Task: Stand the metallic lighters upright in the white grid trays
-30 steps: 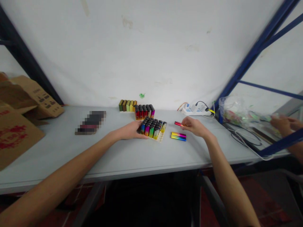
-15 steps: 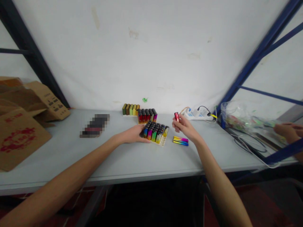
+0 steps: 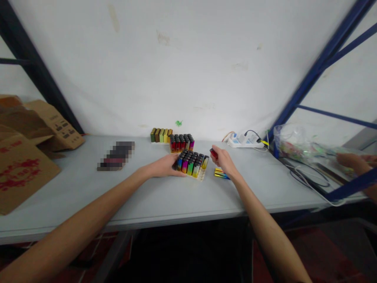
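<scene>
My left hand [image 3: 165, 165] grips the left side of a pale tray [image 3: 201, 175], thumb at the front, its other fingers mostly hidden. Upright lighters [image 3: 190, 166] in several shiny colours, with black tops, fill most of this tray; bare slots show along its right end. Just right of the tray, my right hand [image 3: 222, 158] is closed around a red lighter [image 3: 214, 153], held tilted above the table. Below that hand, shiny lighters [image 3: 219, 173] in yellow and blue lie flat, partly covered by the wrist.
Behind stand a second group of lighters [image 3: 182, 144] and a green-and-yellow group [image 3: 161, 135]. A power strip [image 3: 246, 141] lies by the wall. Cardboard boxes [image 3: 26, 169] are at left, near a blurred-out dark item [image 3: 116, 156]. Another person's hand [image 3: 350, 162] shows beyond the blue frame [image 3: 312, 78].
My right hand has turned and come a little left and down toward the tray, tipping the red lighter from upright to slanted. My left hand keeps its hold on the tray.
</scene>
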### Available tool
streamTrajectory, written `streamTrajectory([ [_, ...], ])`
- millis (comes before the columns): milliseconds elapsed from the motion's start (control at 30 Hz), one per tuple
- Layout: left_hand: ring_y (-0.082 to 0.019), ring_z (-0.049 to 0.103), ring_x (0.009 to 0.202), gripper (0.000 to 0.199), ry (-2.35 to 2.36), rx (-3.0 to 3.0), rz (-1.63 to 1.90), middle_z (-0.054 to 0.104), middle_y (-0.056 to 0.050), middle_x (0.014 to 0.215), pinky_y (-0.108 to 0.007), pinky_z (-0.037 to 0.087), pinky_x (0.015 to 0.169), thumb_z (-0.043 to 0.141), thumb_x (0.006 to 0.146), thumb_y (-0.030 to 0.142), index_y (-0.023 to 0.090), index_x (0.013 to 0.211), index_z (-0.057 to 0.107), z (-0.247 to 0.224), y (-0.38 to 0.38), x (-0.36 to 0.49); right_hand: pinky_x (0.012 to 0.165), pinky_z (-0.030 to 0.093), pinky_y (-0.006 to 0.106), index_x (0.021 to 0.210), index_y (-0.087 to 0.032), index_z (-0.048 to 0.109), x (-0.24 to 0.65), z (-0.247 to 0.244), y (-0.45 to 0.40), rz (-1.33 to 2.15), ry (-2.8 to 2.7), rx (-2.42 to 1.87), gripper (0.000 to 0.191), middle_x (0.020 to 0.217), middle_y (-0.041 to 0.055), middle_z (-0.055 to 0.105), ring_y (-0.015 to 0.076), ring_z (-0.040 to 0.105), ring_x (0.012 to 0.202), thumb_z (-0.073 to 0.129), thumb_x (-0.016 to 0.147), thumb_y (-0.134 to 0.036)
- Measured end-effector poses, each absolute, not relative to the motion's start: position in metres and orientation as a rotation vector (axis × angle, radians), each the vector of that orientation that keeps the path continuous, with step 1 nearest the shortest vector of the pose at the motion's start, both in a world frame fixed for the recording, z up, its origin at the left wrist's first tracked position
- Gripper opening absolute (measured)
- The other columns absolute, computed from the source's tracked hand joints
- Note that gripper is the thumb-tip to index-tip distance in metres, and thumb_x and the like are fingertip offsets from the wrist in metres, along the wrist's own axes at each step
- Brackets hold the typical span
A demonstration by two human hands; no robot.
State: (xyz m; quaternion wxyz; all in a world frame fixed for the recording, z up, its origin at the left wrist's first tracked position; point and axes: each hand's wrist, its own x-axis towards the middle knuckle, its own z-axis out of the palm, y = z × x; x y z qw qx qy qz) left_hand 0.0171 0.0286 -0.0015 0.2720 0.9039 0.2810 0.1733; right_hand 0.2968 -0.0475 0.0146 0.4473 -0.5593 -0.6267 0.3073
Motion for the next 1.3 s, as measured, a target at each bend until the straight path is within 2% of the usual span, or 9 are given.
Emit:
streamTrajectory([
  [167,-0.036,0.064,0.127,0.079,0.739,2.431,0.467,0.068,-0.013,0.14,-0.043,0.05,0.11,0.083,0.075,0.063,0.017,0.135,0.06,0.0,0.027,0.018,0.05,0.026,0.029,0.055,-0.026,0.034,0.294,0.01,-0.046,0.678,-1.512,-1.458,0.05,0.046,-0.0045,0.034,0.0113,0.032,0.046,0.037,0.097,-0.053],
  [333,-0.035,0.065,0.125,0.077,0.74,2.425,0.449,0.069,-0.012,0.137,-0.041,0.052,0.108,0.083,0.076,0.064,0.017,0.133,0.061,0.002,0.026,0.019,0.052,0.027,0.029,0.054,-0.025,0.035,0.296,0.008,-0.045,0.69,-1.528,-1.46,0.046,0.046,-0.0041,0.036,0.0117,0.033,0.047,0.037,0.095,-0.047],
  [433,-0.034,0.067,0.123,0.076,0.728,2.426,0.45,0.069,-0.012,0.136,-0.04,0.052,0.108,0.082,0.076,0.064,0.017,0.132,0.061,0.002,0.026,0.018,0.051,0.027,0.029,0.053,-0.025,0.038,0.296,0.009,-0.044,0.713,-1.505,-1.456,0.049,0.047,-0.0032,0.037,0.0117,0.034,0.047,0.04,0.095,-0.05],
  [500,-0.034,0.067,0.123,0.077,0.724,2.43,0.459,0.069,-0.012,0.136,-0.04,0.051,0.108,0.082,0.077,0.064,0.016,0.133,0.061,0.001,0.027,0.018,0.049,0.024,0.028,0.055,-0.023,0.046,0.296,0.011,-0.043,0.811,-1.445,-1.412,0.054,0.048,-0.004,0.034,0.0116,0.03,0.046,0.038,0.096,-0.057],
  [633,-0.034,0.066,0.124,0.076,0.701,2.459,0.475,0.069,-0.013,0.138,-0.041,0.051,0.109,0.082,0.077,0.063,0.017,0.134,0.061,-0.001,0.029,0.017,0.046,0.02,0.026,0.089,-0.02,0.067,0.301,0.021,-0.043,1.124,-1.366,-1.16,0.064,0.059,-0.0073,0.028,0.0116,0.021,0.048,0.038,0.093,-0.077],
  [733,-0.034,0.066,0.123,0.077,0.702,2.482,0.483,0.069,-0.013,0.137,-0.041,0.05,0.11,0.083,0.077,0.062,0.016,0.135,0.061,-0.003,0.031,0.017,0.051,0.033,0.026,0.104,-0.021,0.068,0.307,0.029,-0.048,1.071,-1.394,-1.006,0.056,0.069,-0.0051,0.039,0.0118,0.035,0.055,0.056,0.091,-0.074],
  [867,-0.035,0.066,0.125,0.079,0.702,2.494,0.495,0.068,-0.013,0.138,-0.043,0.049,0.112,0.084,0.076,0.062,0.017,0.137,0.061,-0.005,0.033,0.017,0.068,0.047,0.028,0.1,-0.022,0.07,0.313,0.04,-0.058,0.82,-1.545,-1.023,0.041,0.08,0.0004,0.058,0.0147,0.054,0.073,0.067,0.093,-0.062],
  [1000,-0.035,0.064,0.129,0.075,0.652,2.508,0.504,0.066,-0.012,0.143,-0.042,0.046,0.114,0.083,0.079,0.061,0.018,0.138,0.062,-0.006,0.033,0.017,0.077,0.056,0.031,0.094,-0.021,0.075,0.317,0.045,-0.063,0.594,-1.675,-1.128,0.039,0.101,0.0074,0.069,0.0205,0.064,0.093,0.075,0.088,-0.06],
  [1300,-0.034,0.065,0.126,0.076,0.633,2.511,0.513,0.067,-0.012,0.142,-0.039,0.047,0.113,0.082,0.08,0.061,0.017,0.139,0.062,-0.004,0.032,0.018,0.071,0.062,0.034,0.093,-0.02,0.069,0.308,0.041,-0.068,0.511,-1.926,-1.271,0.037,0.087,0.0072,0.078,0.0214,0.075,0.076,0.073,0.09,-0.057],
])
